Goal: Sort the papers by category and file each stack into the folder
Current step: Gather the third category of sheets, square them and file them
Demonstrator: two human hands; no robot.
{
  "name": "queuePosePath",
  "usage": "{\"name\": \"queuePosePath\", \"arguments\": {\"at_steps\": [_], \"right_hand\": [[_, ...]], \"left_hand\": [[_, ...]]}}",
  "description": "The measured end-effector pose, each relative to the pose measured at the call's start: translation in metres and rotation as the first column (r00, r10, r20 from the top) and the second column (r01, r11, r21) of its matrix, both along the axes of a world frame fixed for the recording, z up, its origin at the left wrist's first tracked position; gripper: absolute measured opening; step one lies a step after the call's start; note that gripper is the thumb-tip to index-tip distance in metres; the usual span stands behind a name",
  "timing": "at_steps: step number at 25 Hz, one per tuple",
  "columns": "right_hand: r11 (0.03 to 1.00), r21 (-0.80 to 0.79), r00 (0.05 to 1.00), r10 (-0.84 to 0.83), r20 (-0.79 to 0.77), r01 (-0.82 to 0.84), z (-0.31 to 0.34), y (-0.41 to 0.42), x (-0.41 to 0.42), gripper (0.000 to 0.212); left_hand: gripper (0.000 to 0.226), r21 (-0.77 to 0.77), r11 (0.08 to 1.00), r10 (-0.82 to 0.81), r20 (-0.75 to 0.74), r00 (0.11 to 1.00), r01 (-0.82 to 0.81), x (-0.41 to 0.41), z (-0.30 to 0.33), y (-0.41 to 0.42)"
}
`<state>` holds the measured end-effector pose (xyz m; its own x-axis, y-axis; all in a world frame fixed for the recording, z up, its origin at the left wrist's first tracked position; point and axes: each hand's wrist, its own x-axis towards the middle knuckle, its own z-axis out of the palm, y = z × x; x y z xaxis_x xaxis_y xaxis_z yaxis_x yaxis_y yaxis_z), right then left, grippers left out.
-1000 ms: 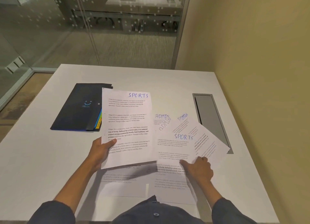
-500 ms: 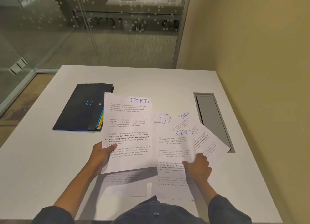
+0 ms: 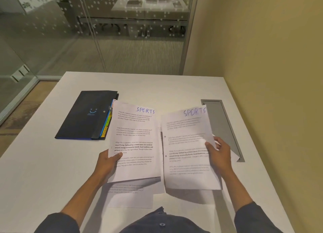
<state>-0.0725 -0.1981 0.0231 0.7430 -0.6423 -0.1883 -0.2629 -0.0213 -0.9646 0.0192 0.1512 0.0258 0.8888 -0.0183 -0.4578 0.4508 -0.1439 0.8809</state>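
Two sheets headed SPORTS are up off the white table (image 3: 52, 163), side by side, one in each of my hands. My left hand (image 3: 106, 164) pinches the left SPORTS sheet (image 3: 136, 145) at its left edge, thumb curled over the front. My right hand (image 3: 220, 154) grips the right SPORTS sheet (image 3: 185, 150) at its right edge, fingers wrapped behind it; that page reads blurred. More papers (image 3: 132, 196) lie flat on the table beneath the left sheet, near me. To the far left lies the black folder (image 3: 87, 115), shut, coloured tabs (image 3: 105, 128) poking out its right side, just beside the left sheet. On the right, a grey cable hatch (image 3: 222, 124) is set into the tabletop.
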Motion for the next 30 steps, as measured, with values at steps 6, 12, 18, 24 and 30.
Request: {"name": "queuePosePath", "arguments": {"at_steps": [6,12,18,24,30], "right_hand": [[0.963,0.269,0.998,-0.010,0.060,-0.006,0.021,-0.015,0.017,0.020],[0.935,0.341,0.993,0.071,0.095,-0.099,0.012,0.021,0.034,0.020],[0.878,0.455,0.988,0.110,0.108,-0.148,0.018,0.048,0.053,0.026],[0.846,0.499,0.982,0.144,0.124,-0.187,0.033,0.049,0.053,0.026],[0.864,0.456,0.972,0.143,0.188,-0.215,0.042,0.055,0.053,0.021]], "left_hand": [[0.023,-0.019,0.996,-0.083,-0.004,0.997,0.083,-0.001,0.004,-0.009],[0.029,-0.148,0.976,-0.165,-0.030,0.986,0.159,-0.005,0.013,-0.030],[0.022,-0.178,0.949,-0.259,0.026,0.966,0.259,-0.007,0.025,-0.046],[0.023,-0.171,0.921,-0.346,0.049,0.937,0.350,-0.007,0.029,-0.044],[0.038,-0.457,0.867,-0.233,-0.023,0.972,0.197,0.021,0.057,-0.044]]}}
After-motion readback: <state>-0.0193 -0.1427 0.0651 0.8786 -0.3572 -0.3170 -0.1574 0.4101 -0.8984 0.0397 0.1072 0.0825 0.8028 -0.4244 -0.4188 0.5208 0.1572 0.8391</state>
